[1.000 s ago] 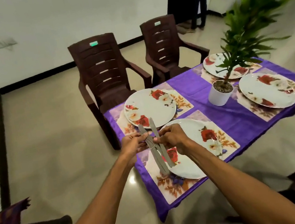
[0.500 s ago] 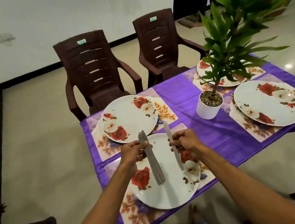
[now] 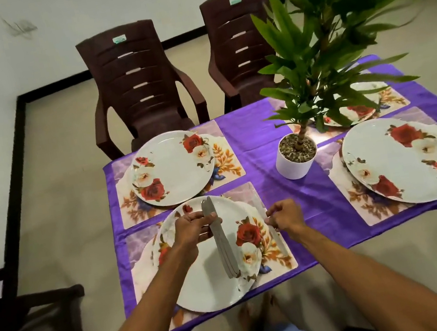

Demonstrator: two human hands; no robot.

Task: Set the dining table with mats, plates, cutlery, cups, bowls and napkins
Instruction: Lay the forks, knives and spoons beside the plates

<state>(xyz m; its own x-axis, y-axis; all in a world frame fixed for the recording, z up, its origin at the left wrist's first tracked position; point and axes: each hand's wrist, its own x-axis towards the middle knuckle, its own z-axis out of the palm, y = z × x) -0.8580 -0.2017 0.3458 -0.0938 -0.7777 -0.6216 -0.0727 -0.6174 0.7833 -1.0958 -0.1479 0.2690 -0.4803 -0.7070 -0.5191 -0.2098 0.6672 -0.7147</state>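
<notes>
Plate point(image 3: 212, 286) at the counter's point(image 3: 306, 208) front edge, left hand point(image 3: 190, 230) above it — grip clamped on a knife bundle point(image 3: 224, 248), right hand point(image 3: 286, 216) just beside the plate's right rim, grip pinching one knife point(image 3: 280, 242) over the mat point(image 3: 280, 264), open counter toward the pot point(image 3: 296, 164).

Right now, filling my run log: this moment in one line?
left hand: holds knives over near plate | right hand: pinches knife at mat
</notes>
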